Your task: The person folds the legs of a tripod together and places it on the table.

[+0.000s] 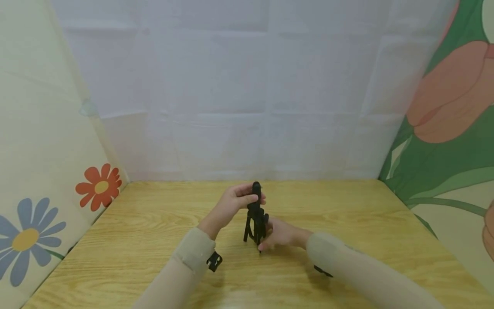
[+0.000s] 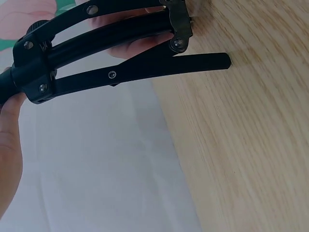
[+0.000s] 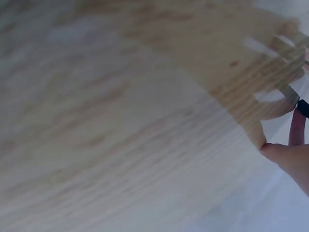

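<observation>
A small black tripod (image 1: 255, 219) stands over the middle of the table, its legs partly spread and its top upward. My left hand (image 1: 229, 205) grips it near the top, thumb on the near side and fingers behind. Lower down, my right hand (image 1: 283, 234) holds the legs from the right, its thumb close to a leg's foot. Hinged legs and metal rivets of the tripod (image 2: 145, 67) show in the left wrist view, with right-hand fingers (image 2: 140, 47) behind them. Only a dark leg end and part of the right hand (image 3: 292, 159) appear in the right wrist view.
The wood-grain table (image 1: 162, 206) meets a white cloth wall (image 1: 231, 107) at the back. Flower-patterned cloth hangs at the left (image 1: 58, 150) and right (image 1: 451, 150). Black clips hang from straps near both wrists.
</observation>
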Demonstrator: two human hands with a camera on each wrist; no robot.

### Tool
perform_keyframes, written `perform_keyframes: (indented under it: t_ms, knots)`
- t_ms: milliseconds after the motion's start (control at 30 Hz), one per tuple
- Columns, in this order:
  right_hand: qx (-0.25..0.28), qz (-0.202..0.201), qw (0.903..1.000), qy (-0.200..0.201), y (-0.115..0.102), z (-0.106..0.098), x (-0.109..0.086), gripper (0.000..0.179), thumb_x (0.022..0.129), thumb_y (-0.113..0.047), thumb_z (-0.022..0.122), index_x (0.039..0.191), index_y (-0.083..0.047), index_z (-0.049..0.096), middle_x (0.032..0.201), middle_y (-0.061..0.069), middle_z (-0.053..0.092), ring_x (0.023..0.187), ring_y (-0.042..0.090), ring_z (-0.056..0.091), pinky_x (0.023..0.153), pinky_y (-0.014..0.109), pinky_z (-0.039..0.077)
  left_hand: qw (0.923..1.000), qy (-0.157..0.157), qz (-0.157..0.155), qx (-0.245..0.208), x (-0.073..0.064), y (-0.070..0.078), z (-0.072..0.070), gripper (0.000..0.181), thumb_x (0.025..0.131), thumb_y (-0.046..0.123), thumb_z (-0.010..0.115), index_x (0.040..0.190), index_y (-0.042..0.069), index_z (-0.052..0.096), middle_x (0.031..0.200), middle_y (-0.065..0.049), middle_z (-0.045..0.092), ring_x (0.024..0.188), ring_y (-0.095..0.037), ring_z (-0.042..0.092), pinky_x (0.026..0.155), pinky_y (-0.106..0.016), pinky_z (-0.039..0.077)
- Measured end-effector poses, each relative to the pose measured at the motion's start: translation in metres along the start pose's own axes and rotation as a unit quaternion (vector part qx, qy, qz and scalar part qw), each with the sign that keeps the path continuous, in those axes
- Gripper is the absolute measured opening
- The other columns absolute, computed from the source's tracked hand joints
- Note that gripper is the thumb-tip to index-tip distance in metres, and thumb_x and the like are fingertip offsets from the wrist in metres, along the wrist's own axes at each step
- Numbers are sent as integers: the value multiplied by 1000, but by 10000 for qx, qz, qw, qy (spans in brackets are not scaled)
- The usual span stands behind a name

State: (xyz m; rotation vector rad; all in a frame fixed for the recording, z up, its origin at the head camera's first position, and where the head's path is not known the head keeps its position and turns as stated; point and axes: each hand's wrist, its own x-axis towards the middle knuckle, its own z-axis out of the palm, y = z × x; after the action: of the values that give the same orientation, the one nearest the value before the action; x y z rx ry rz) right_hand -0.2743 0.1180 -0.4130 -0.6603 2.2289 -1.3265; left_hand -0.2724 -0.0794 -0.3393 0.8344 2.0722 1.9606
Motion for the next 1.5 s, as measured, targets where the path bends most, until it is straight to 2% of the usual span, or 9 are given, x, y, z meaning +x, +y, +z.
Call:
perform_keyframes:
  t_ms: [200,433,733,833,933,1067,1167,1300,1500]
  knots:
    - [-133,-86,9999,-34,-1,-1,2,64,81,-7,79,136,3,50,110,8,63,106,24,58,98,53,41,9999,146,-11,-90,0,0,-1,35,99,9,55,130,-8,55,113,-25,65,101,-25,67,94,-46,48]
    - [-302,-109,9995,60,0,0,5,44,80,-8,80,119,1,62,101,5,66,96,20,60,91,46,46,9990,363,-28,-275,2,0,1,34,99,5,55,128,-12,55,111,-23,67,100,-27,68,92,-45,50]
    - [-192,-141,9997,98,1,1,8,38,78,-7,81,112,0,66,98,4,69,94,18,62,94,45,46,9992,254,-117,-270,1,0,-3,38,99,10,56,132,-9,52,112,-16,68,101,-24,67,94,-43,49]
    - [-267,-178,9993,203,1,3,7,38,78,-7,82,112,1,66,100,4,70,96,18,62,96,48,44,9993,257,-286,-5,0,5,0,37,98,12,58,131,-5,54,115,-17,66,104,-26,66,94,-44,49]
    - [-354,-229,9984,373,2,4,5,38,77,-7,82,110,1,67,101,6,70,98,20,62,98,50,42,9959,469,-421,641,0,12,7,35,96,17,63,127,2,59,114,-14,66,103,-26,65,92,-43,50]
    - [-441,-293,9968,594,4,5,4,38,76,-7,83,109,2,67,101,8,71,98,21,63,96,50,43,9804,980,-432,1653,-2,18,19,29,91,20,71,117,8,66,108,-6,66,97,-22,64,82,-40,54]
    - [-429,-303,9966,639,6,3,3,38,76,-7,83,110,1,67,103,9,71,100,23,63,96,50,44,9712,1156,-253,2068,-3,19,25,26,90,17,73,113,7,66,103,-4,65,95,-23,65,74,-37,57]
    - [-313,-351,9979,449,8,-2,1,41,81,-9,80,117,1,65,112,11,68,108,27,60,99,55,40,9703,1061,88,2173,-4,17,27,27,91,10,70,116,3,64,102,-8,64,96,-27,65,75,-35,57]
    - [-158,-249,9995,115,7,-12,-5,47,86,-14,76,129,-7,60,118,6,63,115,28,55,102,60,34,9782,645,190,1967,-4,17,18,41,93,6,66,132,-1,56,114,-16,63,104,-31,64,83,-39,55]
